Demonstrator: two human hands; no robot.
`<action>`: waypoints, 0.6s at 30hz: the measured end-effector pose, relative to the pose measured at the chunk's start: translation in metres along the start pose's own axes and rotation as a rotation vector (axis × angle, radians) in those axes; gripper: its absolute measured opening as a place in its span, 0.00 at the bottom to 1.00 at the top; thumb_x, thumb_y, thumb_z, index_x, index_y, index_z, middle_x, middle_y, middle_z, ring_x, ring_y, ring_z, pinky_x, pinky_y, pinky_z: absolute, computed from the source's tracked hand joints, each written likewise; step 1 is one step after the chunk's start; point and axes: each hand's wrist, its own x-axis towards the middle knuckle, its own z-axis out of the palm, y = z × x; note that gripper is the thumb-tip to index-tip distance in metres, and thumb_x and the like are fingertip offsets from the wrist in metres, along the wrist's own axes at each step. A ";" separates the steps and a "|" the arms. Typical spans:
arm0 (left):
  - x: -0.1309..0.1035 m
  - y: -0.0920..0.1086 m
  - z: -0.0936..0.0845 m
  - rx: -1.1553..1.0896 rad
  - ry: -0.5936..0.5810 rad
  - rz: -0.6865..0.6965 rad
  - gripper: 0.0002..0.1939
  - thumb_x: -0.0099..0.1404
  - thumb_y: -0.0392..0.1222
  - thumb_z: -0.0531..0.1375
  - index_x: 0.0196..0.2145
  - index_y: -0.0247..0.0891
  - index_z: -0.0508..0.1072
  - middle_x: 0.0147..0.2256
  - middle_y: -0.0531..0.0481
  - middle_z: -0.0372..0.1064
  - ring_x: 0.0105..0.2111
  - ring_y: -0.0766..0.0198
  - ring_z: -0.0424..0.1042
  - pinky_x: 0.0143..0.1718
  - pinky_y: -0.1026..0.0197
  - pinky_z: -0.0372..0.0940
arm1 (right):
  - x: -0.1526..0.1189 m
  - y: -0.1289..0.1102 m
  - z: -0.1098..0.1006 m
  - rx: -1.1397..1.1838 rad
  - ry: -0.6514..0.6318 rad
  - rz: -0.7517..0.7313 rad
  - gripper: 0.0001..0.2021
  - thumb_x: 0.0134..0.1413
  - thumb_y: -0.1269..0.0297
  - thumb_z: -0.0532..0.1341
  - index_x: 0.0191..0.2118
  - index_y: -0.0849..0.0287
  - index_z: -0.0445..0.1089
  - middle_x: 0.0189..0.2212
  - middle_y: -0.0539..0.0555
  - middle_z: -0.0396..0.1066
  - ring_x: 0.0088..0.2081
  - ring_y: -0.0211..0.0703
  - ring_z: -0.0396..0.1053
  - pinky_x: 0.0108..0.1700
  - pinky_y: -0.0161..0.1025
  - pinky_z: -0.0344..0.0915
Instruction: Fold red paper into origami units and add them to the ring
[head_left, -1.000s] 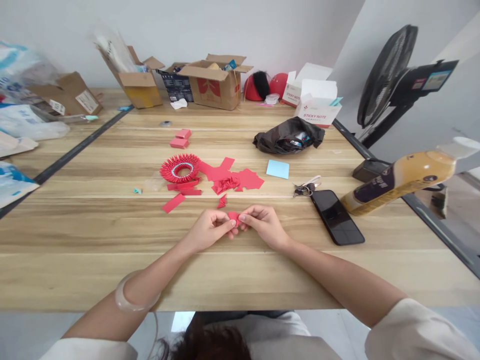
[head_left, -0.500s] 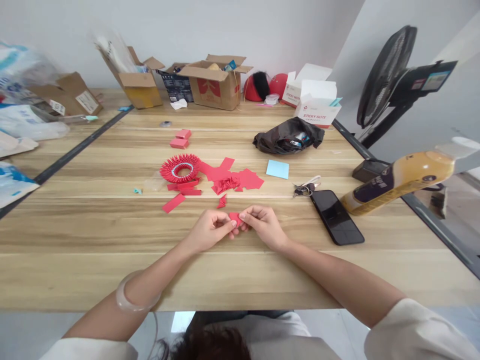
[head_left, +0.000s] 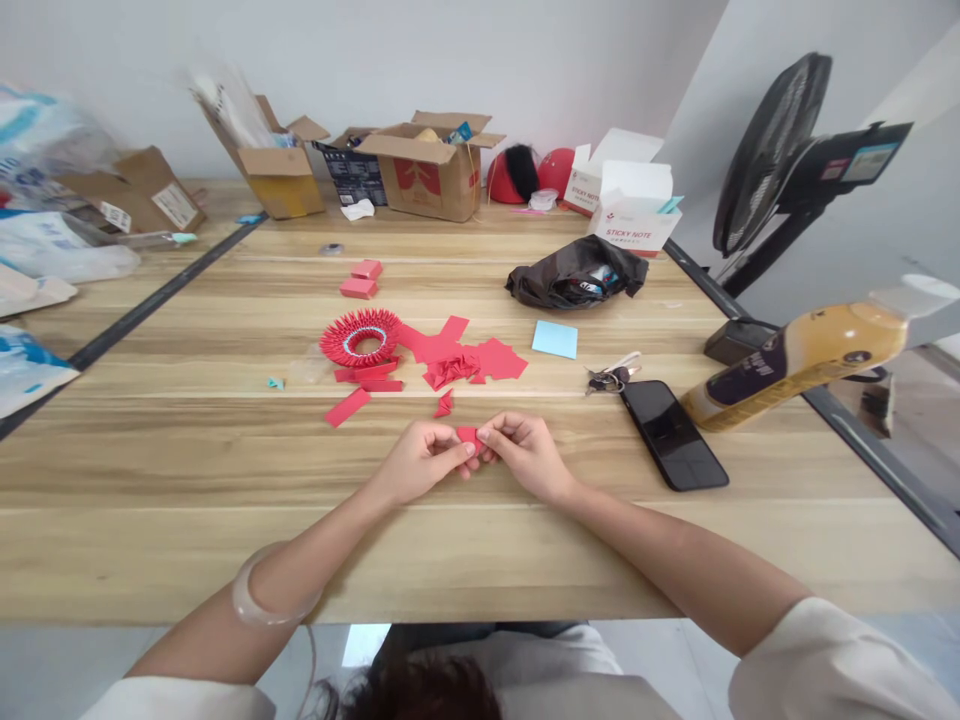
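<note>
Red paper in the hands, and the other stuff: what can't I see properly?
In the head view:
Red paper: partly covered by the left hand and right hand.
Black bag: its crumpled sides hide part of what's inside.
White plastic bag: cut off by the picture's left edge.
Yellow bottle: its writing is too blurred to read surely.

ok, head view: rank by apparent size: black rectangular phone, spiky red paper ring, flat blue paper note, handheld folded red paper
Black phone
Red ring
Blue note
Handheld red paper, partly covered
</note>
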 end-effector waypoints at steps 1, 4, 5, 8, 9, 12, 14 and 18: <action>0.000 0.000 0.000 -0.006 0.000 -0.006 0.09 0.55 0.40 0.60 0.22 0.31 0.74 0.23 0.47 0.74 0.22 0.68 0.70 0.25 0.68 0.64 | 0.000 0.000 0.000 -0.004 -0.001 -0.002 0.13 0.47 0.56 0.62 0.25 0.62 0.66 0.19 0.50 0.68 0.22 0.34 0.64 0.26 0.33 0.62; 0.000 0.001 0.001 -0.015 0.001 -0.014 0.08 0.54 0.39 0.61 0.22 0.31 0.74 0.22 0.47 0.73 0.22 0.68 0.70 0.25 0.68 0.63 | 0.000 0.000 0.001 -0.015 -0.001 -0.003 0.13 0.47 0.56 0.62 0.25 0.62 0.66 0.19 0.50 0.68 0.22 0.34 0.64 0.26 0.33 0.61; 0.000 0.000 0.001 -0.020 0.001 -0.015 0.08 0.54 0.39 0.61 0.22 0.31 0.74 0.22 0.47 0.73 0.22 0.68 0.70 0.25 0.68 0.63 | -0.001 0.000 0.001 -0.018 0.002 -0.005 0.13 0.47 0.56 0.62 0.25 0.62 0.66 0.19 0.50 0.68 0.22 0.34 0.64 0.26 0.33 0.61; 0.000 -0.001 0.000 -0.030 -0.009 -0.009 0.09 0.54 0.40 0.61 0.22 0.31 0.74 0.23 0.47 0.74 0.21 0.69 0.69 0.25 0.68 0.63 | -0.001 0.001 0.001 -0.026 0.008 -0.012 0.13 0.47 0.56 0.61 0.25 0.62 0.66 0.19 0.50 0.68 0.22 0.34 0.63 0.25 0.33 0.61; 0.000 -0.001 0.000 -0.030 -0.012 -0.007 0.09 0.55 0.40 0.61 0.22 0.31 0.74 0.24 0.47 0.74 0.21 0.69 0.69 0.25 0.68 0.63 | -0.001 0.001 0.001 -0.027 0.008 -0.013 0.13 0.47 0.56 0.61 0.25 0.62 0.66 0.19 0.50 0.67 0.22 0.34 0.63 0.25 0.33 0.60; 0.001 -0.003 0.000 -0.034 -0.008 -0.017 0.10 0.54 0.41 0.61 0.22 0.31 0.73 0.23 0.47 0.73 0.20 0.69 0.69 0.24 0.68 0.62 | -0.001 0.002 0.001 -0.024 0.015 -0.014 0.13 0.48 0.56 0.61 0.25 0.62 0.65 0.19 0.49 0.67 0.22 0.33 0.62 0.25 0.32 0.60; 0.001 -0.003 0.000 -0.051 -0.002 -0.037 0.10 0.54 0.41 0.61 0.21 0.31 0.73 0.22 0.47 0.73 0.20 0.69 0.69 0.23 0.68 0.63 | -0.001 0.002 0.001 -0.024 0.018 -0.017 0.13 0.48 0.56 0.61 0.25 0.62 0.65 0.19 0.49 0.67 0.22 0.33 0.62 0.25 0.32 0.60; 0.001 -0.003 0.000 -0.111 0.006 -0.053 0.10 0.55 0.41 0.59 0.22 0.31 0.74 0.23 0.46 0.74 0.21 0.67 0.70 0.26 0.65 0.65 | -0.001 0.001 0.002 -0.046 0.001 -0.026 0.13 0.48 0.56 0.61 0.25 0.62 0.65 0.19 0.49 0.66 0.22 0.33 0.63 0.26 0.33 0.60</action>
